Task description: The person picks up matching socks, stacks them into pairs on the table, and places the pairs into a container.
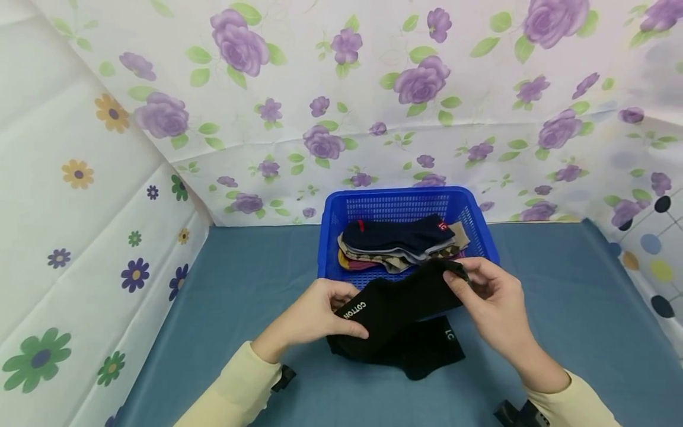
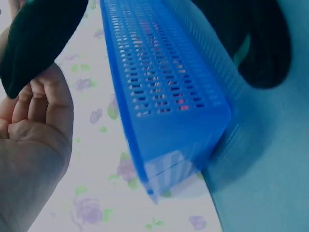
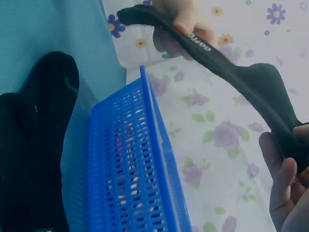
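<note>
Between my two hands a black sock (image 1: pixel 397 305) with white "COTTON" lettering is held up off the table. My left hand (image 1: pixel 320 314) pinches its lettered end, thumb in front and fingers behind. The other end is gripped between the thumb and fingers of my right hand (image 1: pixel 493 302). Beneath it, a second black sock (image 1: pixel 434 353) marked "LC" lies on the table, partly covered in the head view. In the right wrist view, the raised sock (image 3: pixel 231 72) stretches from one hand to the other, above the blue basket (image 3: pixel 128 159).
Just beyond my hands stands the blue plastic basket (image 1: pixel 397 198), holding a stack of folded socks (image 1: pixel 400 234) in navy, grey, camouflage and other colours. A blue-grey cloth (image 1: pixel 256 267) covers the table. Flowered sheets (image 1: pixel 320 83) hang behind and at both sides.
</note>
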`<state>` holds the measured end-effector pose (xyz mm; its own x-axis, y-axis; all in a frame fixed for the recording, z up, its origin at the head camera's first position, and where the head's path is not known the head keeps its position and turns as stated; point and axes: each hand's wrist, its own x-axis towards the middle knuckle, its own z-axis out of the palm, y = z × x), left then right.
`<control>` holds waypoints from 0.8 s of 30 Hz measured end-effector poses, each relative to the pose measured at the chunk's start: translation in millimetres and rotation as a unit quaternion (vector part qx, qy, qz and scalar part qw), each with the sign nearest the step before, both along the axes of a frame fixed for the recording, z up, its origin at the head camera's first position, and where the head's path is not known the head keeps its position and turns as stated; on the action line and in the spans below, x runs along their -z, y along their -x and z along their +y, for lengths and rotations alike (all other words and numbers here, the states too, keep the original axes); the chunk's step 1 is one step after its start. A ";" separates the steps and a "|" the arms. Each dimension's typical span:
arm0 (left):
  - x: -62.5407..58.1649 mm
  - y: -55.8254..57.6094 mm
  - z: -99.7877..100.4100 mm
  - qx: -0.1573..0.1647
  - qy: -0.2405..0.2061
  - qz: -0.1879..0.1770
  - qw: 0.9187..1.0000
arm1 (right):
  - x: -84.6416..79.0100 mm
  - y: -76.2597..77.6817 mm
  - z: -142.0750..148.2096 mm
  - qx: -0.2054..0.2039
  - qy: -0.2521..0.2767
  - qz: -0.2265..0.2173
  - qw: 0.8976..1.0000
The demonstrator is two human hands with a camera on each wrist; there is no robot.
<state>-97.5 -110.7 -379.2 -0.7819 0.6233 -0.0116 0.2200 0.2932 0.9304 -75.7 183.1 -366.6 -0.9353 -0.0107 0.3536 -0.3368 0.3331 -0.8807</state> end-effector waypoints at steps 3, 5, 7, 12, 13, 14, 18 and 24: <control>8.3 5.1 -8.0 0.010 0.039 0.020 0.999 | 2.9 0.4 3.4 0.019 -0.021 0.003 1.000; 9.3 7.6 -12.3 -0.002 0.072 0.038 0.997 | 11.3 3.6 8.7 0.030 -0.035 0.007 0.999; 11.2 9.6 -16.6 -0.023 0.104 0.057 0.993 | 18.4 6.3 13.8 0.035 -0.043 0.013 0.998; 16.0 7.7 -23.9 -0.060 0.168 0.098 0.979 | 25.4 6.7 22.1 0.017 -0.050 0.007 0.999; 16.7 6.5 -24.4 -0.062 0.176 0.106 0.977 | 26.9 6.4 23.6 0.009 -0.050 0.004 0.999; 17.2 5.3 -24.8 -0.061 0.180 0.121 0.974 | 28.3 5.9 25.3 -0.004 -0.045 0.000 0.999; 19.1 -0.5 -26.5 -0.078 0.193 0.212 0.955 | 34.7 3.7 33.8 -0.084 -0.019 0.006 0.996; 29.8 -9.0 -31.0 -0.068 0.192 0.412 0.888 | 47.0 1.2 39.8 -0.189 -0.080 0.101 0.974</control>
